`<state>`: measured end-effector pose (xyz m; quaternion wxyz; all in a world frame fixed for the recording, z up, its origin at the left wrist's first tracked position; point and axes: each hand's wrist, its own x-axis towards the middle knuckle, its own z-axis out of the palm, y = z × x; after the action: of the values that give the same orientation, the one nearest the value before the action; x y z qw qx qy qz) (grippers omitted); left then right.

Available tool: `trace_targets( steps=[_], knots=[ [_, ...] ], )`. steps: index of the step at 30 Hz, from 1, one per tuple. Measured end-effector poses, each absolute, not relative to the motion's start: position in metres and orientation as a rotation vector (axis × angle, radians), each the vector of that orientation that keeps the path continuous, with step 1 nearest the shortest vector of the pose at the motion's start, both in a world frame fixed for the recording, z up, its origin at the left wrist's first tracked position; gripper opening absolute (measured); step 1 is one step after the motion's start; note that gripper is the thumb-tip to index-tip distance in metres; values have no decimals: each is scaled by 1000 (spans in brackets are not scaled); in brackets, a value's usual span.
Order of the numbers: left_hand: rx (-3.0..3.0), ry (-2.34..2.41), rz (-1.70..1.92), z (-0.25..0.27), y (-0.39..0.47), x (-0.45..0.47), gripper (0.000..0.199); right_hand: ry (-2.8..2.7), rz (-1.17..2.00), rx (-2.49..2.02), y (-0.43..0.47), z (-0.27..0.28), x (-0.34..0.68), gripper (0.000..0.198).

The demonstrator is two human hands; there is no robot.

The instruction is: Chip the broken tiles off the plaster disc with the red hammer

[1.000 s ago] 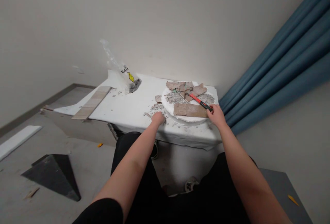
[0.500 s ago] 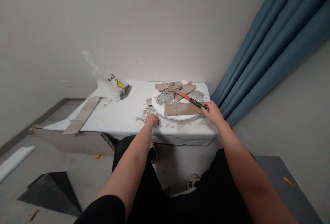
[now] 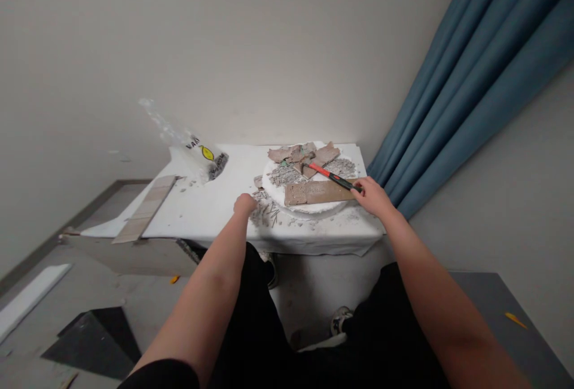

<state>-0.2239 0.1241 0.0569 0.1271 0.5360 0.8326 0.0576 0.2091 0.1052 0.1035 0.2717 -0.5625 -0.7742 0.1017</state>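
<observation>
White table (image 3: 213,207), bag (image 3: 197,153), curtain (image 3: 466,90), right hand (image 3: 370,195) gripping hammer (image 3: 323,172) above plank (image 3: 314,193), left hand (image 3: 244,204) curled, contents hidden.

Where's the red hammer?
The hammer is right of centre in the head view, its handle in the right hand, its far end by brown pieces.

Bare left hand (image 3: 245,204) reaching just left of round white board (image 3: 309,208), curling inward, tips hiding from view. Bare right hand (image 3: 371,196) gripping at board's right edge, curling closed. Bare forearms (image 3: 219,266) slanting toward board; black-clad legs (image 3: 264,308) spreading apart on board's near side.
</observation>
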Motion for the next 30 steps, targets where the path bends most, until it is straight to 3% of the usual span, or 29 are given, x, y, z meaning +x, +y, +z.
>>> trace_targets(
  steps=[6,10,14,30],
  knots=[
    [1450,2350,726,76,125,-198,46,-2181,238,-1484,114,91,200,14],
    [1533,1794,1134,77,128,-143,30,-2230,128,-1528,122,84,193,19],
    [1715,1551,1029,71,128,-104,16,-2250,97,-1579,128,79,192,21],
    [1961,1486,863,67,146,-100,12,-2245,168,-1517,142,69,197,27]
  ],
)
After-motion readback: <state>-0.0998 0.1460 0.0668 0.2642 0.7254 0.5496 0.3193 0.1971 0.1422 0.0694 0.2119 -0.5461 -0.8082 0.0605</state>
